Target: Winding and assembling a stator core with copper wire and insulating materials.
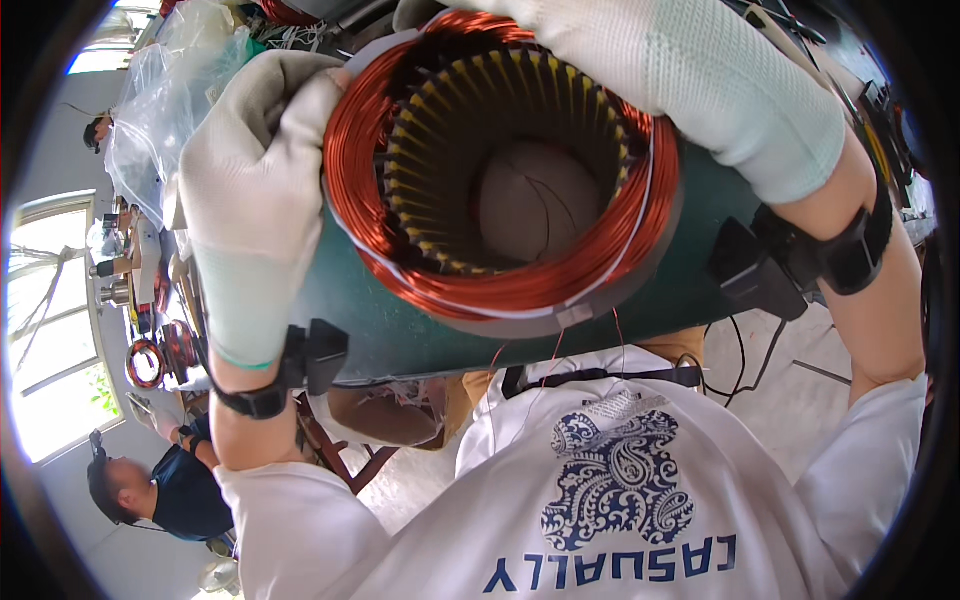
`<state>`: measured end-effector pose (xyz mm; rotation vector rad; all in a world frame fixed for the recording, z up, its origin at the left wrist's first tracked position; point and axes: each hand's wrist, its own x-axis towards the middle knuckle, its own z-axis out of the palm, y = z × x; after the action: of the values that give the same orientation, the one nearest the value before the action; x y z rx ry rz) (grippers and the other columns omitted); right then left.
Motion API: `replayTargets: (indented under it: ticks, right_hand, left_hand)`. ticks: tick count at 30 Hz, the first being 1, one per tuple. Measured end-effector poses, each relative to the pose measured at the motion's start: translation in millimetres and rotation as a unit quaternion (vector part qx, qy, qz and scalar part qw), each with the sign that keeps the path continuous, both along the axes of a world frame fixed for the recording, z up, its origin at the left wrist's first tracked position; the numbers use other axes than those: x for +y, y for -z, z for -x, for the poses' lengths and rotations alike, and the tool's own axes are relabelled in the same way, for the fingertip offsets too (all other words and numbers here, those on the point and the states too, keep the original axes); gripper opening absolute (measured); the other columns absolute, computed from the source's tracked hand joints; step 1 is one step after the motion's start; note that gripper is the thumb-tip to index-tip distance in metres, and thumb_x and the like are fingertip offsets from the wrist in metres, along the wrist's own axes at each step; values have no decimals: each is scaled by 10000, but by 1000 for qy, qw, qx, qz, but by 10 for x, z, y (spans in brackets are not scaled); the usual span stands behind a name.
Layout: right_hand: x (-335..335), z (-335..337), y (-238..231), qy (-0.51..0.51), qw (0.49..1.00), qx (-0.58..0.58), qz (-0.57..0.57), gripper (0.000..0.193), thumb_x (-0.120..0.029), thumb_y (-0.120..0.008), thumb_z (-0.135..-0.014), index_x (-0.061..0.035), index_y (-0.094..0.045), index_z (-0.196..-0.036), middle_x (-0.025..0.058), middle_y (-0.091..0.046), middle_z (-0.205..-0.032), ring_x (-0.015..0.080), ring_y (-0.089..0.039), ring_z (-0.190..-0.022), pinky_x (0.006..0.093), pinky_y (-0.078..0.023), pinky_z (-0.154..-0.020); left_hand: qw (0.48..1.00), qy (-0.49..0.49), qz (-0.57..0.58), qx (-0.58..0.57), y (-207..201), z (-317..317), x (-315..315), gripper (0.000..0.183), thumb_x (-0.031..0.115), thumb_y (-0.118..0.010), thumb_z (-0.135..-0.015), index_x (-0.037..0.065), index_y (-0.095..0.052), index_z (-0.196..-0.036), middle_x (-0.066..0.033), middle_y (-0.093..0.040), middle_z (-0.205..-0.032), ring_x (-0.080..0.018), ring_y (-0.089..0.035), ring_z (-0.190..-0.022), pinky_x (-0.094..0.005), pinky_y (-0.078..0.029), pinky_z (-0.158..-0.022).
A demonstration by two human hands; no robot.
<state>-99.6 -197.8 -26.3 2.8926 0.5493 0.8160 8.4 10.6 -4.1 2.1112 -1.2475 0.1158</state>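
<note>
A motor stator [510, 265] stands on end on the green work surface, its slots lined with yellow-edged strips. Thick copper wire windings [360, 190] ring its upper end, with a white lacing cord [645, 220] wrapped round them. My gloved left hand [255, 170] is at the left side of the windings, fingers curled and thumb pressed in by a white strip [380, 48]. What lies inside that pinch is hidden. My gloved right hand [650, 60] reaches across the far right of the windings; its fingers are mostly hidden or cut off by the upper edge.
The green work surface [400, 335] has its near edge by my waist. Thin copper leads [558, 345] hang from the stator's near side. Clear plastic bags [165, 130] lie at the far left. A person in dark clothing [185, 490] sits at lower left, near a wire coil [146, 363].
</note>
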Motion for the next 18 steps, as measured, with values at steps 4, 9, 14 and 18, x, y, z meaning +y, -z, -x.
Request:
replayTargets:
  ticks: [4,9,14,18]
  right_hand:
    - [58,9,-10,16,998,64,3,199,-85,-603,-896,47,-665,-1031,154,-665,-1105,265,-634,-1097,337,-528,-957]
    - [49,18,-325,51,973,190,-120,206,-41,-616,-880,9,-610,-1079,196,-663,-927,343,-689,-909,377,-559,-824]
    - [-111,-217,-66,-163,957,132,-200,408,4,-676,-824,-78,-596,-1215,177,-690,-1022,270,-707,-943,370,-545,-834]
    - [-18,-129,-68,-28,991,124,-46,539,-31,-769,-739,-128,-638,-1253,161,-687,-1105,278,-691,-1012,350,-540,-895]
  left_hand:
    - [997,-36,-33,60,-92,43,27,209,168,-595,-981,-20,-684,-1000,-63,-723,-889,-101,-645,-805,-239,-509,-779]
    - [986,89,-88,111,-138,-194,-53,248,187,-622,-1002,-35,-659,-1107,-47,-673,-952,-102,-619,-890,-232,-484,-826]
    - [990,55,-94,-87,-199,-213,-45,231,167,-636,-984,-30,-673,-1097,-30,-682,-932,-67,-592,-861,-221,-471,-802]
    - [985,64,-153,47,-203,-235,-42,252,209,-632,-1000,-15,-673,-1107,-30,-686,-942,-89,-610,-861,-228,-479,-800]
